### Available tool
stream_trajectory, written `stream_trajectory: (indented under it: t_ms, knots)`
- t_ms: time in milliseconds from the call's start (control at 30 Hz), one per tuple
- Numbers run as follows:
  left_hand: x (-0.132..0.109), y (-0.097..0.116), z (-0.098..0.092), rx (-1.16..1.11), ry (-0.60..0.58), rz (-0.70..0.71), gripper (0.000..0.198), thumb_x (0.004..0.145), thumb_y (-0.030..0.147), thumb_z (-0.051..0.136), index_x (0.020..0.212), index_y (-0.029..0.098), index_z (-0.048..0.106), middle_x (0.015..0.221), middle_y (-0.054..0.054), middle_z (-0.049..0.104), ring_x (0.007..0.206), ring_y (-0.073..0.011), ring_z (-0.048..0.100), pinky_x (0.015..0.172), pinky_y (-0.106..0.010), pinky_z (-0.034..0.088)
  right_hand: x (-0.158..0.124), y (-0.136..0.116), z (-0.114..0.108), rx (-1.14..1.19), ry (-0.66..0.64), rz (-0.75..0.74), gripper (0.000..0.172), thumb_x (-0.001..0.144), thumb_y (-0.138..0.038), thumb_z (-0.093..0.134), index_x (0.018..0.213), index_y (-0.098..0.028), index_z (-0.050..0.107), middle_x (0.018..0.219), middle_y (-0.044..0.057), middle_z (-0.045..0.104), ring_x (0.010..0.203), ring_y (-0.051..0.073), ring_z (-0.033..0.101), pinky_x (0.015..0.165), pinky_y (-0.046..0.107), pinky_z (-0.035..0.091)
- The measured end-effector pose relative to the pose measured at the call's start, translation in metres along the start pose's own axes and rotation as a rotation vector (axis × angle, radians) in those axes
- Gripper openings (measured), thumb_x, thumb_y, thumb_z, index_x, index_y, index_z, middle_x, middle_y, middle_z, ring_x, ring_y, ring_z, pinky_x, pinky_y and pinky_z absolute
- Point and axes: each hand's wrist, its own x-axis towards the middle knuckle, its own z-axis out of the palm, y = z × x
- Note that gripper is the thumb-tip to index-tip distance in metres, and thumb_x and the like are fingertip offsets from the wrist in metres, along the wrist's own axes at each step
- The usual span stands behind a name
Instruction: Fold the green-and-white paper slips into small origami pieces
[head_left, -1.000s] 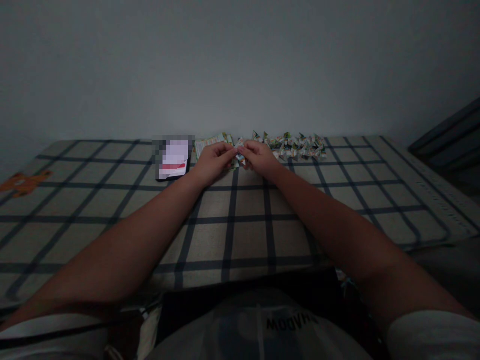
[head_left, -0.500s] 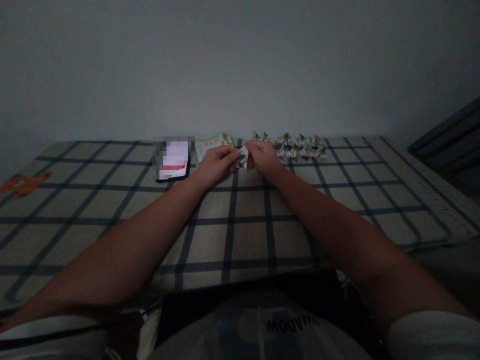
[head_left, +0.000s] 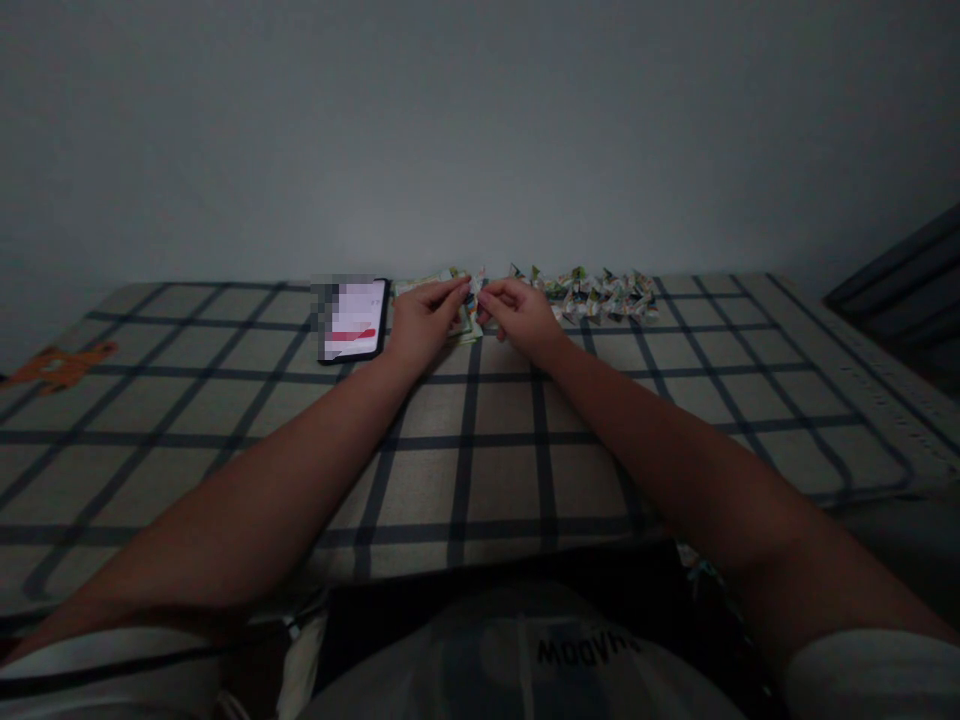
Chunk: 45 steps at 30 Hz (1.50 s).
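Between my fingertips is a small folded piece of printed paper [head_left: 475, 287], mostly hidden by the fingers. My left hand [head_left: 426, 312] pinches it from the left, and my right hand [head_left: 522, 312] pinches it from the right. Flat printed paper sheets [head_left: 420, 284] lie behind and beneath my left hand. Just beyond my right hand stand several small folded paper pieces [head_left: 600, 295] with pointed tips, set in rows.
A phone [head_left: 352, 320] with a lit screen lies left of my left hand. An orange flat object [head_left: 60, 367] rests at the far left of the checked tablecloth [head_left: 502, 470]. A pale wall [head_left: 480, 130] rises behind the table.
The small paper has turned upright between my fingers and shows less of its face. My left hand has tilted upward, and the view has shifted slightly.
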Motion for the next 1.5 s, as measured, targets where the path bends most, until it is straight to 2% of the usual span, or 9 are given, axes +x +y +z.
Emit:
stream_trajectory:
  t_ms: [300,600,667,800,900,1033,1233,1333,1500]
  knots:
    - [0.000,-0.003,0.001,0.109,-0.071,0.050,0.055,0.085,0.059,0.070,0.120,0.016,0.076,0.103,-0.010,0.078,0.084,-0.0186,0.067,0.080,-0.032,0.053,0.002,0.003,0.003,0.083,0.088,0.132,0.009,0.090,-0.026,0.066,0.092,-0.018,0.064,0.085,0.002,0.072,0.074,0.011,0.067,0.047,0.014,0.046]
    - [0.003,-0.007,0.002,0.102,-0.100,0.049,0.057,0.086,0.057,0.069,0.122,0.014,0.075,0.105,-0.012,0.078,0.083,-0.0192,0.067,0.081,-0.032,0.053,0.004,0.008,-0.002,0.023,0.061,0.113,0.025,0.094,-0.032,0.062,0.115,-0.019,0.064,0.095,0.004,0.074,0.074,0.010,0.069,0.048,0.013,0.049]
    - [0.003,-0.008,0.001,0.106,-0.106,0.049,0.055,0.087,0.054,0.068,0.123,0.014,0.075,0.106,-0.012,0.078,0.085,-0.0198,0.068,0.083,-0.033,0.053,0.004,0.009,-0.002,-0.006,0.048,0.083,0.027,0.094,-0.033,0.062,0.116,-0.018,0.064,0.094,0.005,0.074,0.077,0.011,0.070,0.052,0.015,0.052]
    - [0.004,-0.012,0.001,0.081,-0.100,0.044,0.047,0.087,0.046,0.068,0.122,0.015,0.076,0.106,-0.011,0.078,0.089,-0.0206,0.069,0.086,-0.035,0.053,0.004,0.009,-0.001,-0.034,0.046,0.039,0.028,0.092,-0.030,0.063,0.118,-0.020,0.062,0.090,0.003,0.074,0.080,0.013,0.072,0.072,0.025,0.061]
    - [0.005,-0.015,0.002,0.025,-0.090,0.023,0.043,0.085,0.038,0.068,0.122,0.017,0.075,0.104,-0.010,0.077,0.088,-0.0200,0.069,0.082,-0.033,0.055,0.003,0.007,0.000,-0.063,0.066,0.004,0.031,0.090,-0.022,0.061,0.121,-0.021,0.063,0.086,0.002,0.074,0.079,0.014,0.072,0.079,0.030,0.061]
    - [0.004,-0.011,0.003,-0.042,-0.054,-0.029,0.043,0.082,0.028,0.066,0.122,0.017,0.075,0.088,-0.006,0.075,0.072,-0.0154,0.066,0.069,-0.028,0.055,0.001,0.005,0.001,-0.155,0.062,-0.073,0.036,0.085,-0.014,0.059,0.119,-0.020,0.067,0.086,0.001,0.074,0.078,0.015,0.071,0.086,0.033,0.059]
    - [0.003,-0.005,0.005,-0.177,-0.012,-0.126,0.036,0.078,0.026,0.064,0.111,0.017,0.077,0.092,-0.006,0.075,0.067,-0.0130,0.064,0.064,-0.026,0.056,0.003,0.007,-0.003,-0.202,0.047,-0.077,0.034,0.085,-0.017,0.056,0.114,-0.018,0.074,0.096,0.005,0.075,0.082,0.015,0.069,0.083,0.032,0.059]
    - [0.004,-0.008,0.004,-0.267,-0.011,-0.153,0.040,0.081,0.030,0.064,0.118,0.019,0.075,0.093,-0.006,0.074,0.071,-0.0140,0.066,0.066,-0.026,0.057,0.003,0.005,-0.005,-0.202,0.051,-0.088,0.032,0.086,-0.017,0.055,0.110,-0.018,0.076,0.100,0.006,0.076,0.086,0.015,0.069,0.083,0.031,0.059]
    - [0.004,-0.008,0.003,-0.358,-0.079,-0.190,0.054,0.082,0.045,0.072,0.129,0.019,0.068,0.100,-0.009,0.074,0.084,-0.0178,0.070,0.068,-0.027,0.057,0.002,0.004,-0.005,-0.206,0.060,-0.064,0.031,0.085,-0.016,0.055,0.106,-0.018,0.077,0.090,0.004,0.075,0.080,0.015,0.066,0.075,0.030,0.059]
